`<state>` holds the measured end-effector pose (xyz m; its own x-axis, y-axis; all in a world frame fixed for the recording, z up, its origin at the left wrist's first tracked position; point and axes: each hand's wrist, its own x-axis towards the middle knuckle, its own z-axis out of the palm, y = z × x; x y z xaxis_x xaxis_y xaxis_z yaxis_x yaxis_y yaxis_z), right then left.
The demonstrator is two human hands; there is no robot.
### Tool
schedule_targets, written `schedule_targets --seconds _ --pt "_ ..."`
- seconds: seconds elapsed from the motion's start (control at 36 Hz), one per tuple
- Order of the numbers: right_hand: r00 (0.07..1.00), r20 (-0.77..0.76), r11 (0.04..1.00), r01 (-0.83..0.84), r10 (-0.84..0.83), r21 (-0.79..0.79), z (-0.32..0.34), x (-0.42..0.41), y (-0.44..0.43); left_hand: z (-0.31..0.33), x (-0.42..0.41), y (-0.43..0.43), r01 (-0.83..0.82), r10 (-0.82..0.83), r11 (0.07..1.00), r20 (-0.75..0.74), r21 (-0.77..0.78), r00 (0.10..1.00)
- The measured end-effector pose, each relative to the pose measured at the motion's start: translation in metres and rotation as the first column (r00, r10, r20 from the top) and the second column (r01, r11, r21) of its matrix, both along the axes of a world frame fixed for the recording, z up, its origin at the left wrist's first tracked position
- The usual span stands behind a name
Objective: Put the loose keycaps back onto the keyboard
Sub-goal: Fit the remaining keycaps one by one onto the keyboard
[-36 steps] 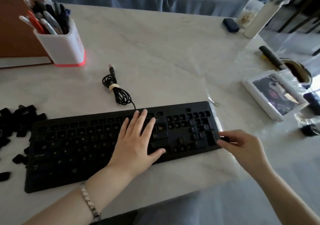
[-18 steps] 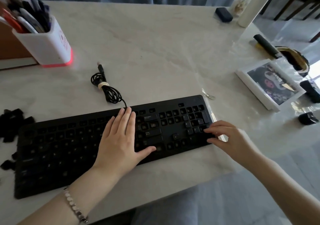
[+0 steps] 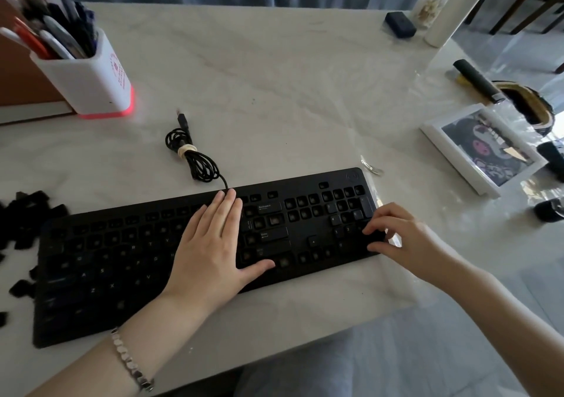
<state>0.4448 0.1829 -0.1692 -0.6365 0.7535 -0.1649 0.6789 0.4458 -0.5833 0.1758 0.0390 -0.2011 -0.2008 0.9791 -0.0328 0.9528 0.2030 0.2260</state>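
Observation:
A black keyboard (image 3: pixel 106 262) lies along the near edge of the white table (image 3: pixel 274 91), with several bare key sockets in its right half. My left hand (image 3: pixel 210 250) rests flat on the keyboard's middle, fingers straight and thumb spread. My right hand (image 3: pixel 403 238) is at the number pad's lower right corner, where its curled fingertips and thumb pinch a black keycap (image 3: pixel 374 238) against the board. The keycap is barely visible under the fingers. A heap of loose black keycaps (image 3: pixel 27 213) lies on the table off the keyboard's left end.
The keyboard's coiled cable (image 3: pixel 195 158) lies behind it. A white pen holder (image 3: pixel 91 85) stands at the back left. A framed picture (image 3: pixel 482 149), dark small objects and a metal ring (image 3: pixel 372 167) lie to the right. Bottles (image 3: pixel 451 9) stand at the far right corner.
My right hand moved from beyond the keyboard's right edge onto the number pad corner. My left hand stayed flat on the keyboard. The camera view shifted right.

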Motion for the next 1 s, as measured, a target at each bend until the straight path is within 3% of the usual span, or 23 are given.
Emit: schedule_targets --seconds 0.17,0.36,0.53,1.0 --pt "0.997 0.053 0.993 -0.057 0.052 0.100 -0.003 0.002 -0.001 0.000 0.000 0.000 -0.003 0.003 1.000 0.011 -0.001 1.000" --pt "1.000 -0.027 0.987 0.004 0.000 0.164 -0.004 0.004 -0.006 0.001 0.000 0.000 0.000 0.000 1.000 0.008 0.001 1.000" --pt "0.997 -0.015 0.943 -0.072 0.081 0.326 -0.007 0.006 -0.010 0.001 0.000 -0.001 -0.002 0.002 1.000 0.010 -0.002 1.000" --pt "0.970 0.013 0.915 -0.233 0.242 0.328 -0.007 0.008 0.005 0.001 -0.001 0.000 -0.004 0.004 1.000 0.001 -0.025 1.000"
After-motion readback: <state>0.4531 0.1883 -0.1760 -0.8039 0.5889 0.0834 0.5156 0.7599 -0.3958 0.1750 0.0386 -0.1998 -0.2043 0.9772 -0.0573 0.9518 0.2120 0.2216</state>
